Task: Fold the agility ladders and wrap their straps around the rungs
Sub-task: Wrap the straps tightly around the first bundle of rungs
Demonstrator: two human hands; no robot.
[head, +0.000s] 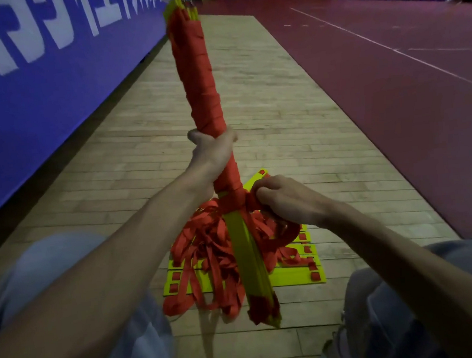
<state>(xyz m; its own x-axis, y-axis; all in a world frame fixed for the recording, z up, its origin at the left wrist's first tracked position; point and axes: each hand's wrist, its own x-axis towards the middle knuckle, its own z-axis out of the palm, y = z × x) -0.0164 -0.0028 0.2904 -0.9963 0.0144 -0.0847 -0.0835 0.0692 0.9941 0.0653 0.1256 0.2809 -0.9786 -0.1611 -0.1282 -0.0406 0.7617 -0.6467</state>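
Agility ladder rungs (pixel 249 262), yellow and stacked into one long bundle, stand tilted in front of us, the top leaning away and to the left and the bottom end hanging just above the wooden floor (pixel 280 104). Red strap wrapping (pixel 195 77) covers the bundle tightly from near its top down to a last turn just below our left grip (pixel 212 149); under that turn the yellow rungs are bare. Our left grip is curled round the wrapped part, about midway along the bundle. Our right grip (pixel 284 200) sits just beside the lowest turn, on the bundle's right side, fingers bunched and pinching the red strap there. Loose strap loops (pixel 207 254) hang in a tangle on both sides of the bare rungs, down to the floor. Beneath them a second ladder (pixel 296 275) lies flat on the wood, its yellow rungs stacked with red tabs at the ends. A blue banner (pixel 38 81) with white lettering runs along the left, and a dark red court surface (pixel 391 82) with white lines borders the wood on the right. Our knees frame the bottom corners.
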